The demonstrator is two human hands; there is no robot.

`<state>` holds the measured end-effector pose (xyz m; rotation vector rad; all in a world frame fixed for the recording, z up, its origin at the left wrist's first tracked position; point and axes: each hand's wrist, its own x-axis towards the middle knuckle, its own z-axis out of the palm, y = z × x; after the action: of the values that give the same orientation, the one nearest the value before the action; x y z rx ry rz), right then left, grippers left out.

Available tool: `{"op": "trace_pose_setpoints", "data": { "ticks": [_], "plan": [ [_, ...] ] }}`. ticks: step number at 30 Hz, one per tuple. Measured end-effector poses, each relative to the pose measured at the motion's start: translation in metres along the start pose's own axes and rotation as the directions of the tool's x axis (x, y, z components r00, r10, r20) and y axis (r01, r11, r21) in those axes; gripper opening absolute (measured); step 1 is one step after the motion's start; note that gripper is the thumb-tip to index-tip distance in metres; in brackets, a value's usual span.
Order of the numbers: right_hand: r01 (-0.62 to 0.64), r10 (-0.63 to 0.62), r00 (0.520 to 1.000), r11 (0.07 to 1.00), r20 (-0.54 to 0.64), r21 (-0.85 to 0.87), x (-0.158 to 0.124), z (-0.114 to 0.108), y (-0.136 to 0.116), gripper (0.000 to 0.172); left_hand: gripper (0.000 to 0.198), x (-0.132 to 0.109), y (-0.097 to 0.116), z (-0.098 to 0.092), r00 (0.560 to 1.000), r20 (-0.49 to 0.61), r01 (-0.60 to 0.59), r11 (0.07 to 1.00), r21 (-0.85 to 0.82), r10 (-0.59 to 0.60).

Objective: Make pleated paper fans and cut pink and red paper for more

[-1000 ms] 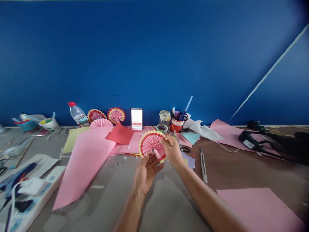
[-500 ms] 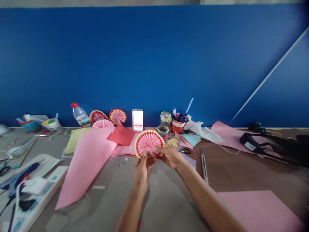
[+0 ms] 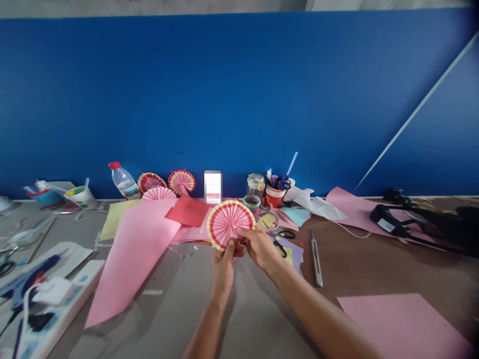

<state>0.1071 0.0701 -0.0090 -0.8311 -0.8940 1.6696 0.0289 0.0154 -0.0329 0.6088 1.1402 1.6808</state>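
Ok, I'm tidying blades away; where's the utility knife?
In the head view, the utility knife lies on the brown tabletop, just right of the purple paper.

The person's left hand [image 3: 225, 262] and right hand [image 3: 261, 247] are bare. The left forearm [image 3: 208, 319] and right forearm [image 3: 310, 304] are uncovered as far as they show, slim, broadening away from the hand; finer detail is blurred.
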Motion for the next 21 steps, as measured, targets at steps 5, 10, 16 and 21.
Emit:
{"op": "trace_pose_setpoints", "data": {
  "ticks": [5, 10, 16, 21],
  "plan": [
    [-0.009, 0.009, 0.999, 1.000, -0.044, -0.016, 0.007, -0.005, 0.007, 0.027, 0.041, 0.002, -0.001, 0.001, 0.997, 0.018, 0.073, 0.997, -0.012, -0.073],
    [-0.033, 0.028, 0.997, 0.997, -0.069, -0.068, 0.018, -0.016, 0.014, 0.030, 0.041, 0.001, 0.002, -0.005, 0.953, 0.133, 0.269, 0.962, 0.046, -0.273],
    [-0.158, 0.184, 0.978, 0.961, 0.101, -0.226, 0.020, -0.027, 0.015, 0.032, 0.032, -0.005, 0.018, -0.009, 0.993, 0.120, 0.017, 0.999, 0.029, -0.020],
    [-0.173, 0.275, 0.923, 0.922, 0.270, -0.346, 0.015, -0.028, 0.009, 0.024, 0.028, -0.008, 0.038, -0.004, 0.987, 0.112, -0.121, 0.993, 0.013, 0.119]
  ]
}}
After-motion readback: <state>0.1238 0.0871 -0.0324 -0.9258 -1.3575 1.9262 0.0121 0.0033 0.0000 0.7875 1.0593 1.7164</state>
